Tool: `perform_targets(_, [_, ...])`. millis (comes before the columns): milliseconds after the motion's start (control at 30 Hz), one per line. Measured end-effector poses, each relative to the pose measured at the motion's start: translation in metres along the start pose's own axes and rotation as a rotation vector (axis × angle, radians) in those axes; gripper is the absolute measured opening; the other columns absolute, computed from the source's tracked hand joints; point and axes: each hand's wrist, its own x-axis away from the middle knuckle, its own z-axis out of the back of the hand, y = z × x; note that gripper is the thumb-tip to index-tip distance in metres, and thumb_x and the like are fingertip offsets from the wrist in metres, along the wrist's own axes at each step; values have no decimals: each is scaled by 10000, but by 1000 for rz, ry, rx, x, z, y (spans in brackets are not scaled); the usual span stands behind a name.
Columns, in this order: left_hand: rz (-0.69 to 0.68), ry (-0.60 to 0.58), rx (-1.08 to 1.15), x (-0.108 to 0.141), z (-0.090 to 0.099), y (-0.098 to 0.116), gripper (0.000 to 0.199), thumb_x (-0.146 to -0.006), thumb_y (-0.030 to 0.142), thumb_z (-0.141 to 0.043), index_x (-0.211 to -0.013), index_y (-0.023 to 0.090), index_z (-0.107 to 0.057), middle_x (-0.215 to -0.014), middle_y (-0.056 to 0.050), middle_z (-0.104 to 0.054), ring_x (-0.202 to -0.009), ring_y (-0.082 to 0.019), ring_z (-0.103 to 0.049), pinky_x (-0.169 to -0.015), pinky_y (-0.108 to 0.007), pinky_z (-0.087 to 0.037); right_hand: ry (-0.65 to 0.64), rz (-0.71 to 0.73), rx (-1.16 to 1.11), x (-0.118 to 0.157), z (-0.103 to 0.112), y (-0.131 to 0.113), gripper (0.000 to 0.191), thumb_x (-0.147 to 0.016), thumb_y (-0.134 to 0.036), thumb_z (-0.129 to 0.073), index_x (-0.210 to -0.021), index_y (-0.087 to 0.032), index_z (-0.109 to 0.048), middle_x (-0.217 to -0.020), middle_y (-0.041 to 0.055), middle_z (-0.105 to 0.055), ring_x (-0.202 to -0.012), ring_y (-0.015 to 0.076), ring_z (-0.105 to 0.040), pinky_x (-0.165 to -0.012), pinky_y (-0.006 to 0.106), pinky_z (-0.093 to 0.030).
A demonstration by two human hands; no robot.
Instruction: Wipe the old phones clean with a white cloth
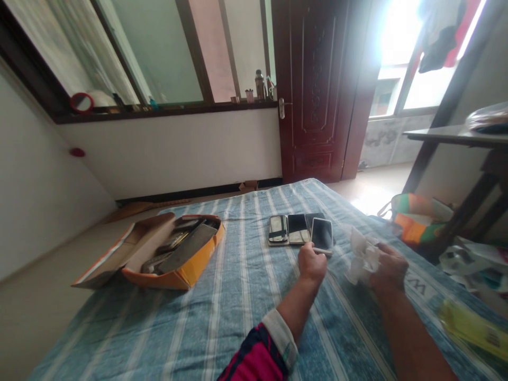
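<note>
1. Two bare hands show in the head view, both over a blue striped cloth (246, 296). The left hand (313, 263) pinches a white-framed phone (322, 235) by its near end, at the lower left corner, thumb and fingers closed on the edge.

2. The white-framed phone lies just beyond the left hand, away from the person and slightly to the right. Its long axis runs roughly away from the person, and its dark screen faces up. The left hand is the nearer one; the right hand (391, 267) is off to the right, apart from the phone.

3. The right hand is closed around crumpled whitish wrapping (363, 256), which sticks out on its left side. The fingers are blurred, so their exact grip cannot be told.

4. Left of the held phone, a light phone with dark bands (277, 230) and a middle phone (298, 229) lie side by side, long axes also pointing away. A dark phone (315, 216) shows partly behind the held one; whether those two touch cannot be told.

5. Well to the left sits an open orange box (194, 266), its flap (119, 254) folded outward on the far left. Flat devices (184, 248) lie jumbled inside.
</note>
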Motion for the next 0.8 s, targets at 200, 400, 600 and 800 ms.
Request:
perform_targets(200, [-512,-89,-831,18,5,0,277,-703,75,-611,-966,160,-599,-1372,-144,-436,-1334,-316,-303,-1100,-449,-270,34,37,109,-2,0,9,332,-443,-228,-661,-753,-118,-703,-589,-22,-601,-496,122,-513,-423,223,-373])
perform_targets(400, [-818,-282,-1500,0,-3,3,259,-842,198,-507,-1086,170,-590,-1351,-150,-463,-1283,-312,-374,-964,-444,-420,-43,47,104,-5,4,8,324,-458,-262,-667,-757,-136,-682,-613,-23,-597,-491,122,-510,-440,238,-388])
perform_targets(600, [-779,-283,-1588,-12,-9,5,243,-868,146,-433,-1033,149,-611,-1110,-147,-581,-1060,-280,-520,-811,-405,-475,45,38,133,0,-3,5,360,-451,-274,-680,-776,-118,-687,-617,-17,-594,-497,121,-497,-440,237,-373])
perform_targets(800, [-736,-217,-1605,-22,-24,5,283,-883,117,-399,-1061,97,-618,-1058,-178,-594,-1023,-296,-534,-790,-418,-460,37,60,229,7,-4,0,287,-472,-281,-650,-715,-129,-671,-547,-39,-530,-475,117,-467,-418,232,-344])
